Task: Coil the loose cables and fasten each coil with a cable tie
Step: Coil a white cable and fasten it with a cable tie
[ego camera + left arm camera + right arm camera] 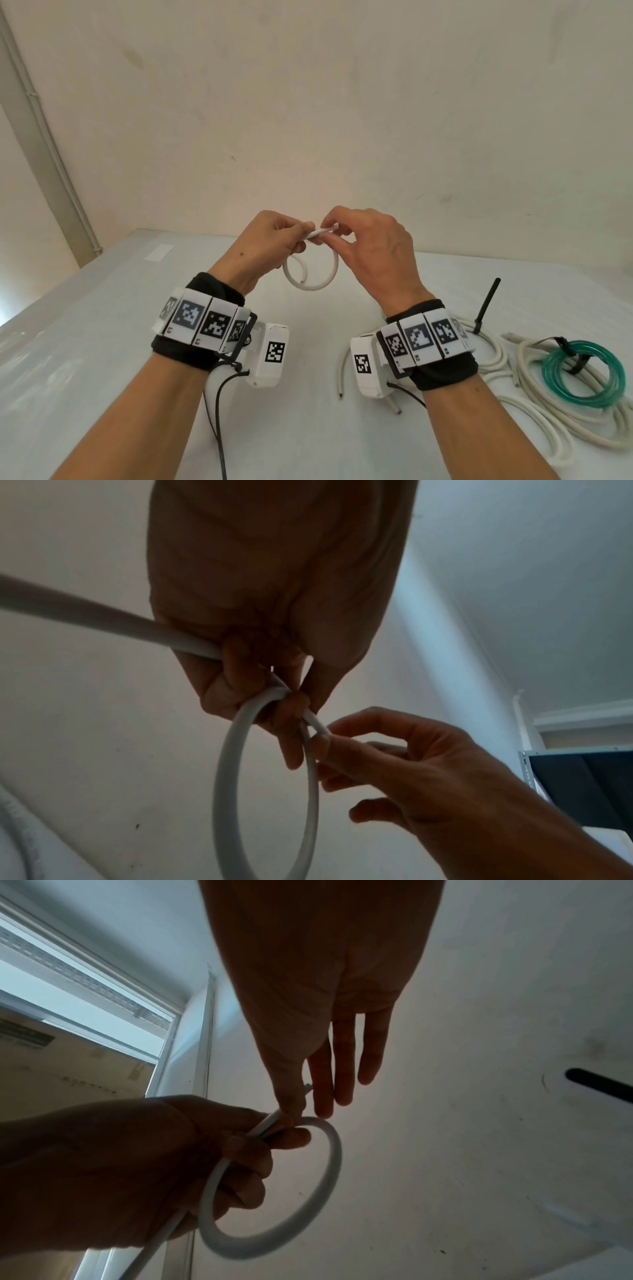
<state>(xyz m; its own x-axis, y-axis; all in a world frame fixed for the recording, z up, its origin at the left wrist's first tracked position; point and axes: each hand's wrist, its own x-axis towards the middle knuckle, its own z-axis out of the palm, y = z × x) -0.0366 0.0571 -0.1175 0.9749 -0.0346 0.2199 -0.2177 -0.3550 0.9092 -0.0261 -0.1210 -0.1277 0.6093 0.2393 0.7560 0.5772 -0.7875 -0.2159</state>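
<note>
I hold a white cable [312, 283] above the table, bent into one small round loop. My left hand [303, 236] grips it where the strands cross at the top, fingers curled round it [270, 696]. My right hand [329, 229] pinches the cable's short free end between thumb and forefinger; in the right wrist view its other fingers [371, 1053] stay straight. The loop [329, 1172] hangs below both hands, and a second strand [85, 615] runs back past my left wrist. A black cable tie [488, 305] sticks up from the cables at the right.
On the white table [102, 342], a green tubing coil [582, 373] bound with a black tie lies at the right on a pile of off-white cables [534, 411]. Short off-white cable ends [342, 373] lie under my right wrist. A thin black cord [215, 411] trails below my left wrist.
</note>
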